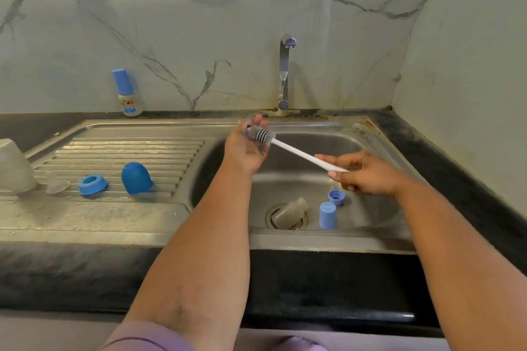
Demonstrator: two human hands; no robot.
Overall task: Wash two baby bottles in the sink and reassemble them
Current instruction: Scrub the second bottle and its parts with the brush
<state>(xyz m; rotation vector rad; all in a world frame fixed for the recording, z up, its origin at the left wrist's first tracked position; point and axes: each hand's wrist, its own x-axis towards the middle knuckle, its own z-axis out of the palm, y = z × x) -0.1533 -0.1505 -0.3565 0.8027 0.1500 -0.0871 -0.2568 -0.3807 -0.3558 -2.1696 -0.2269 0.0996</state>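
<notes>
My right hand grips the white handle of a bottle brush above the sink. Its grey bristle head lies against the palm and fingers of my left hand, which cups it loosely. In the basin a clear bottle body lies on its side over the drain, with a light blue cap upright beside it and a blue screw ring behind that. On the drainboard sit a blue dome cap, a blue ring, a clear teat and an upturned clear bottle.
An assembled baby bottle with a blue cap stands on the black counter against the marble wall. The tap rises behind the steel sink; no water shows. The black counter wraps around to the right wall.
</notes>
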